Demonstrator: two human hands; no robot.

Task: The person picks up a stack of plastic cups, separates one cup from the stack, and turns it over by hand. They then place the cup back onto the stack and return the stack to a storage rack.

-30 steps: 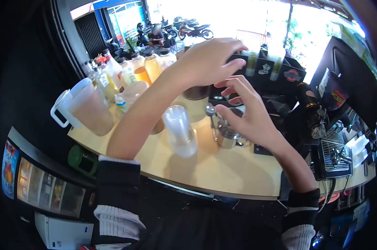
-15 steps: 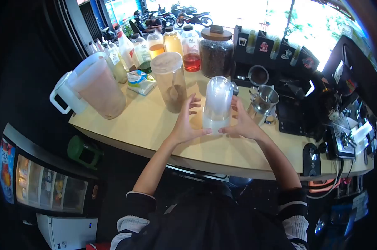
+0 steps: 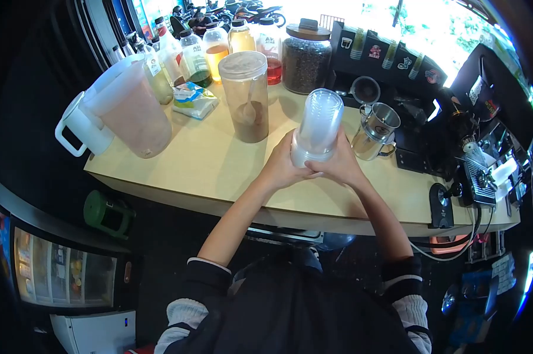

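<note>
Both hands are wrapped round the lower end of a stack of clear plastic cups (image 3: 321,121), which appears upside down with its rims at the bottom. My left hand (image 3: 281,164) grips the left side and my right hand (image 3: 342,164) the right, with the thumbs meeting in front. The stack leans a little to the right over the counter; whether it touches the surface is hard to see. Left of it stands a lidded clear canister (image 3: 238,82) with brown powder and a spoon inside. To the right are stacked metal cups (image 3: 383,120).
A large plastic pitcher (image 3: 134,112) and a white jug (image 3: 92,138) stand at the counter's left end. Syrup bottles (image 3: 217,53), a blue-and-white packet (image 3: 194,101) and a wooden-lidded jar (image 3: 306,62) line the back. Coffee equipment (image 3: 476,183) occupies the right end.
My hands have closed from apart round the cup stack and now grip it. The stack has tilted to the right. The whole view has shifted slightly.
</note>
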